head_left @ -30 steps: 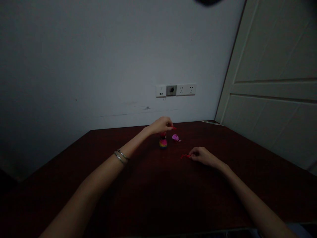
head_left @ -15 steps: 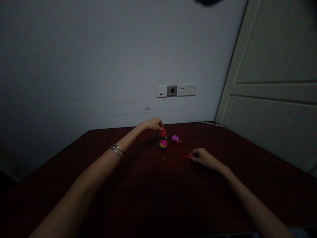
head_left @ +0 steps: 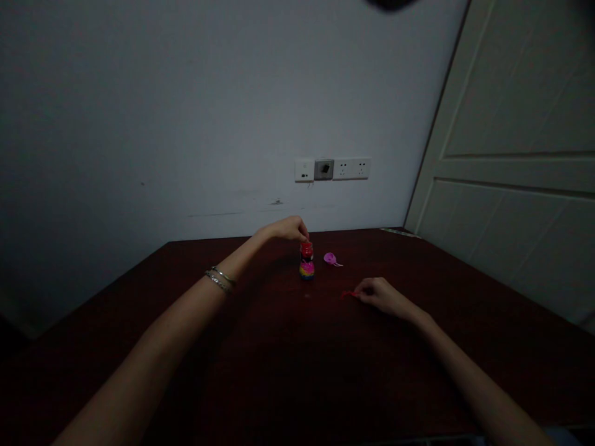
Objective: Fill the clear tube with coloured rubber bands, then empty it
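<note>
A small stack of coloured rings (head_left: 306, 261), red on top, stands far out on the dark red table (head_left: 260, 347). My left hand (head_left: 287, 228) reaches over it, fingertips pinched together just above the red top. What the pinch holds, if anything, is hidden. My right hand (head_left: 379, 292) rests on the table nearer to me, fingers curled onto a small red piece (head_left: 348, 295). A small pink piece (head_left: 330, 258) lies right of the stack.
A pale wall with a row of sockets (head_left: 332, 169) rises behind the table. A white panelled door (head_left: 515, 179) closes off the right side. Two bangles (head_left: 218, 278) sit on my left wrist.
A second ago my left hand held a red piece above the stack; it has since drawn back left a little, and the stack's red top now shows. My right hand has stayed put.
</note>
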`<state>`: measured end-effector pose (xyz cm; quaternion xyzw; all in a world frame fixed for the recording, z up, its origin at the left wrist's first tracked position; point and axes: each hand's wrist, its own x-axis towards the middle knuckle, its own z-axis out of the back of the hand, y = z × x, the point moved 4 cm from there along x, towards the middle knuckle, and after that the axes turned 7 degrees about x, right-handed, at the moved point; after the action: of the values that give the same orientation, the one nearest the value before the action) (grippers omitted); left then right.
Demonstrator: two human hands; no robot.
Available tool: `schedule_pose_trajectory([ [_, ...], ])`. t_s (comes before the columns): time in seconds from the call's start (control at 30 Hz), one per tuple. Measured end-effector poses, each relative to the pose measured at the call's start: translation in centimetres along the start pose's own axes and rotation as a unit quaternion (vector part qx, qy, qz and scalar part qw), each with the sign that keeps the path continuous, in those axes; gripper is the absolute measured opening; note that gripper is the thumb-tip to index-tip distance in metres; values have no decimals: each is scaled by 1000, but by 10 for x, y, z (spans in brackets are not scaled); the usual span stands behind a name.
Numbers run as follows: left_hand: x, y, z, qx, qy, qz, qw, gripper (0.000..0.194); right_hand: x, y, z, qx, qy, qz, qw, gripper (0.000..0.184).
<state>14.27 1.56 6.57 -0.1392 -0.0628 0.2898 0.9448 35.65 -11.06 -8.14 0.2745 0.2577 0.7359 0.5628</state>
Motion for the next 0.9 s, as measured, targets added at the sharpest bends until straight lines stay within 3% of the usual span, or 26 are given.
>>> schedule_pose_trajectory([
  [0.13, -2, 11, 2, -34, -39, 18, 999, 21, 0, -2, 1, 29, -9, -6, 1000, 22],
  [0.3, -12, 66, -10, -54, -180, 127, 974, 33, 7, 2, 6, 72, -21, -8, 997, 26],
  [0.4, -24, 106, -37, -85, -212, 225, 947, 35, 19, 20, 22, 63, -37, 18, 997, 26],
  [0.53, -39, 140, -82, -104, -214, 288, 927, 33, 49, 67, 50, 43, -46, 80, 995, 25],
  [0.67, -50, 154, -110, -79, -251, 304, 916, 33, 89, 112, 63, 9, -9, 111, 994, 27],
  [0.77, -55, 156, -117, -61, -297, 303, 904, 36, 114, 134, 60, -44, 27, 119, 992, 25],
  [0.9, -56, 151, -119, -61, -298, 298, 905, 35, 133, 149, 49, -102, 76, 96, 987, 24],
])
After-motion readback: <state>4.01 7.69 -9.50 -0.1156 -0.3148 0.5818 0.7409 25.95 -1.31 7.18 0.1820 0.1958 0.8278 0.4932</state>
